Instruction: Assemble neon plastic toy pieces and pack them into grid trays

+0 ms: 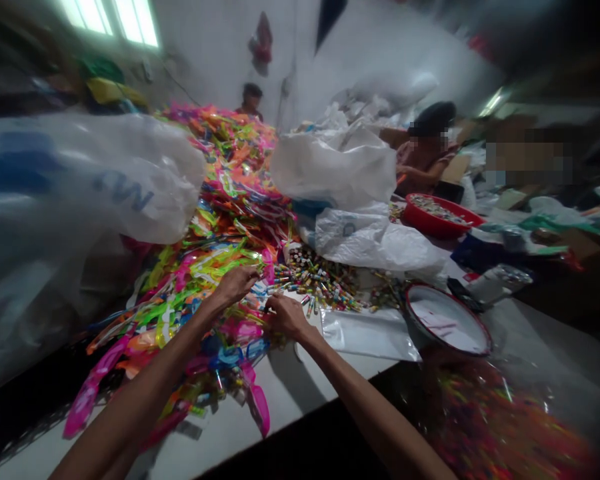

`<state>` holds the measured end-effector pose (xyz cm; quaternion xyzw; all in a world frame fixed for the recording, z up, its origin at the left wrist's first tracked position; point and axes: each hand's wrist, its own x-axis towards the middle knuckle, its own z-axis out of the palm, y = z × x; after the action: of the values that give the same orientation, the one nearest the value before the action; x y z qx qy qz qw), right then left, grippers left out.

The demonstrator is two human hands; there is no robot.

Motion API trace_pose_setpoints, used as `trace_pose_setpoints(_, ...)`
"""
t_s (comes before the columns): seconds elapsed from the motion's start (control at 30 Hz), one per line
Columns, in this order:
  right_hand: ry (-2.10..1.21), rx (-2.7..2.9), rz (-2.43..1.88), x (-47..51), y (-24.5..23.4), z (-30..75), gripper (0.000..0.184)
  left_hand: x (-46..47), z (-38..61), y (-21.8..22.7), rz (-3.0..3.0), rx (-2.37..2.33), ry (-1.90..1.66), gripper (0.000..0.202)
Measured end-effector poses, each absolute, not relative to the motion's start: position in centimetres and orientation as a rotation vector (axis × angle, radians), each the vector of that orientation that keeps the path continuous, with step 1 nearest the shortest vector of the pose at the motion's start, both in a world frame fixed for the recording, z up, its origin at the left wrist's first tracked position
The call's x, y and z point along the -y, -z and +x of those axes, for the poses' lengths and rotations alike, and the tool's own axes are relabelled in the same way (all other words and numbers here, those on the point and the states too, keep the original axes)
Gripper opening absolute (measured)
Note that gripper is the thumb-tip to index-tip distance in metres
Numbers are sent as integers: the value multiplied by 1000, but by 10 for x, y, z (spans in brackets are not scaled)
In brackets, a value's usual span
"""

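My left hand [236,285] is over the front of a heap of bright plastic pieces [205,260], its fingers drawn together close to a pink piece [269,267]. Just to its right and nearer to me, my right hand [286,315] has its fingers curled inward. Blue and pale pieces show between the two hands; blur hides exactly what the fingertips hold. Beyond my right hand lies a pile of small colourful cylinders [325,283], possibly batteries. A long pink translucent piece [257,400] hangs toward the table's front edge.
Clear plastic bags [373,333] lie right of my right hand, beside a red-rimmed basin [447,319] holding white slips. Large white sacks [335,167] flank the heap. Behind, a person [425,157] sits by a red basin [440,217]; another person [251,100] is at the back.
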<state>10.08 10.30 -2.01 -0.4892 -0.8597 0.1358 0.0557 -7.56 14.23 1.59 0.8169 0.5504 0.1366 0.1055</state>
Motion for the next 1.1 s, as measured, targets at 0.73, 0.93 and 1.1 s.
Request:
trace_pose_setpoints(0.73, -274, 2481, -1634, -129, 26, 158, 21, -144, -55, -40, 2809, -1510, -481, 27)
trace_pose_setpoints(0.93, -1177, 1598, -1326, -111, -9, 155, 30, -96, -45, -63, 2291, -1476, -900, 18)
trace_pose_setpoints(1.1, -1681, 996, -921, -81, -28, 156, 32, -58, -25, -38, 1484, -1019, -720, 22)
